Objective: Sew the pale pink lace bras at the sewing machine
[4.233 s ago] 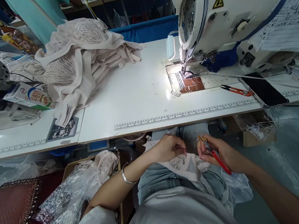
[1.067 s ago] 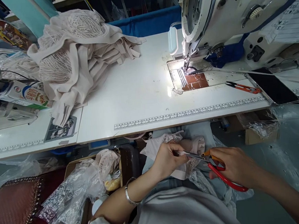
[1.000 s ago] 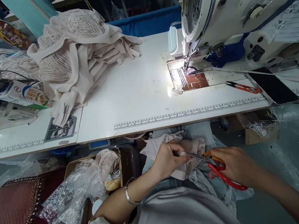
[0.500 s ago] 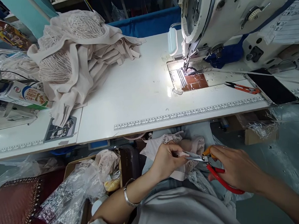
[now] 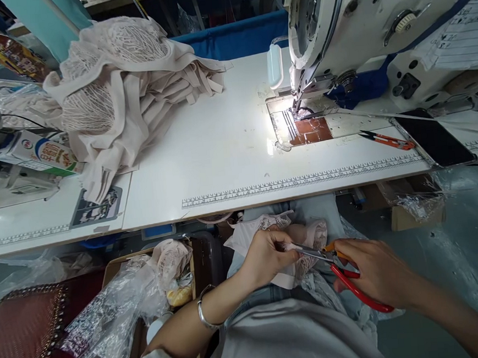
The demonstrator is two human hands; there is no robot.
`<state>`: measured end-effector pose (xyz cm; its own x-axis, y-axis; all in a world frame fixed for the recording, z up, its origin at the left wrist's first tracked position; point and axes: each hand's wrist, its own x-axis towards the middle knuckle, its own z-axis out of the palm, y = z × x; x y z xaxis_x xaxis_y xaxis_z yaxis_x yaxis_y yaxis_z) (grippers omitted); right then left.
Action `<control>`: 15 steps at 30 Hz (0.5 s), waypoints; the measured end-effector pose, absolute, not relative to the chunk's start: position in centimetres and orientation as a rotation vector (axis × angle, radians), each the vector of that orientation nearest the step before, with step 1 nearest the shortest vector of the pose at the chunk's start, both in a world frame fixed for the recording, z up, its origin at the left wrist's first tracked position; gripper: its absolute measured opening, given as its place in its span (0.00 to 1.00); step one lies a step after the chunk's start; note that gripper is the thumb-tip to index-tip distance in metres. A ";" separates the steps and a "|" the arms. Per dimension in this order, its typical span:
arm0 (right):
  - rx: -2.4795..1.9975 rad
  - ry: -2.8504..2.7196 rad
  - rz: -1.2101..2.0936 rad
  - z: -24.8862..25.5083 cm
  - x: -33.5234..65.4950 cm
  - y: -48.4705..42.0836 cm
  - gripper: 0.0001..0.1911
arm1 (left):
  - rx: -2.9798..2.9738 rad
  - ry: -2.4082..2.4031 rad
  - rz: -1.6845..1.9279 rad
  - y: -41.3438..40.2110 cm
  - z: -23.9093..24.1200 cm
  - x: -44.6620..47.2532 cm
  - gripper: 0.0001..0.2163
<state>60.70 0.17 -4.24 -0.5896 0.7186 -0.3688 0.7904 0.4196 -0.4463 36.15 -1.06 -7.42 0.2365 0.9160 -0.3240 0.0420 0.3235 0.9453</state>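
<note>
Over my lap, below the table edge, lies a pale pink lace bra (image 5: 263, 226), partly covered by my hands. My left hand (image 5: 268, 256) is closed, pinching a bit of its fabric between thumb and fingers. In my right hand (image 5: 378, 270) is a pair of scissors (image 5: 351, 289) with red and orange handles, fingers wrapped round them. The blades point left and reach the fabric at my left fingertips. Whether the blade tips have fabric between them is too small to tell.
A sewing machine (image 5: 335, 39) with a lit needle area stands on the white table (image 5: 203, 148). Beige lace garments (image 5: 132, 82) are heaped at left. Orange thread snips (image 5: 387, 140) and a phone (image 5: 436, 137) lie at right. A box with plastic wrap (image 5: 136, 292) sits below left.
The scissors' blades have turned slightly and come closer together at the fabric. My right hand has shifted a little; my left hand keeps its place.
</note>
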 end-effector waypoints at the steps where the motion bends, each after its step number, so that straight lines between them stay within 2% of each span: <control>1: 1.356 2.537 -0.914 -4.2 60.7 0.2 0.10 | 1.078 1.178 0.789 -1.0 -7.4 36.1 0.05; 8: 1.344 2.563 -0.918 -4.5 60.8 0.1 0.11 | 1.086 1.179 0.785 -1.2 -7.6 36.1 0.06; 15: 1.312 2.741 -0.760 -5.4 61.0 -0.1 0.16 | 1.027 1.178 0.794 -1.3 -7.4 36.0 0.06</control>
<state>61.02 -0.05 -5.38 -0.6491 0.7309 -0.2109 0.7352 0.5315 -0.4207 36.05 -1.31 -7.45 0.2247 0.9103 -0.3477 0.0195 0.3525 0.9356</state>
